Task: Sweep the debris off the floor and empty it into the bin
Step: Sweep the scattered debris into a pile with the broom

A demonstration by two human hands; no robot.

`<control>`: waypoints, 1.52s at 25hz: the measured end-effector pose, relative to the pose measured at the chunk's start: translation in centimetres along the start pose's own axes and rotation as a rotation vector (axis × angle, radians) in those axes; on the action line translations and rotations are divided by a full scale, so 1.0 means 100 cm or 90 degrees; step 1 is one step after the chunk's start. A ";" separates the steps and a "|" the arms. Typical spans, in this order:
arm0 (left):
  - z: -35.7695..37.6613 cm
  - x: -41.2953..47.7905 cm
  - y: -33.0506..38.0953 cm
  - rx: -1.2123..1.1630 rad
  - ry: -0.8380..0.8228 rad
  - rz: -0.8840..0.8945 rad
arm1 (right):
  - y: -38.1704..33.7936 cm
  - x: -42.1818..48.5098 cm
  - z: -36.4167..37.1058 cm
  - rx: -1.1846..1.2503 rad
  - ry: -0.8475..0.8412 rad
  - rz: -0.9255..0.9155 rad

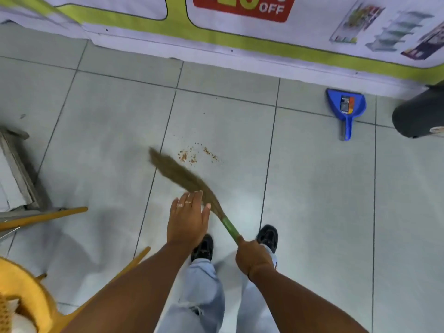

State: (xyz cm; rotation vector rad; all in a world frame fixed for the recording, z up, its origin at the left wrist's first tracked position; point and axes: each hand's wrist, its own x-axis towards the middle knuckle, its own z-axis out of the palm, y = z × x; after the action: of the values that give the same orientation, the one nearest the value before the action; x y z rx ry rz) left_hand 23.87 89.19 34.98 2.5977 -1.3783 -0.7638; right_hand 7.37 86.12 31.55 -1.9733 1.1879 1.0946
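Observation:
A soft grass broom (179, 174) slants across the tiled floor, its blurred bristle tip just left of a small scatter of brown debris (195, 153). My right hand (253, 257) grips the broom's green-wrapped handle near its end. My left hand (188, 218) hovers flat and open beside the bristles, holding nothing; whether it touches them is unclear. A blue dustpan (346, 109) lies on the floor at the far right, near the wall. A dark grey bin (418, 114) stands at the right edge, partly cut off.
A yellow plastic chair (28, 296) fills the lower left corner, its legs sticking out over the floor. A grey metal frame (21, 174) sits at the left edge. A printed banner wall (240, 42) runs along the far side. My two feet are below the hands.

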 end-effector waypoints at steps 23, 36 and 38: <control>-0.004 0.009 -0.016 0.025 -0.039 0.094 | -0.011 -0.020 0.009 0.098 0.021 0.030; -0.002 -0.005 -0.024 0.021 -0.036 0.078 | -0.090 -0.011 0.012 0.254 -0.033 -0.041; -0.003 -0.006 -0.033 0.031 -0.035 0.076 | -0.102 -0.006 0.000 0.253 -0.023 -0.024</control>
State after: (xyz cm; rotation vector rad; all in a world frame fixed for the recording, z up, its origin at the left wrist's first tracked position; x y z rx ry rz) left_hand 26.23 91.53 34.39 2.5207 -1.5707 -0.7991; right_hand 16.35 90.78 32.71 -1.6550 1.2346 0.7981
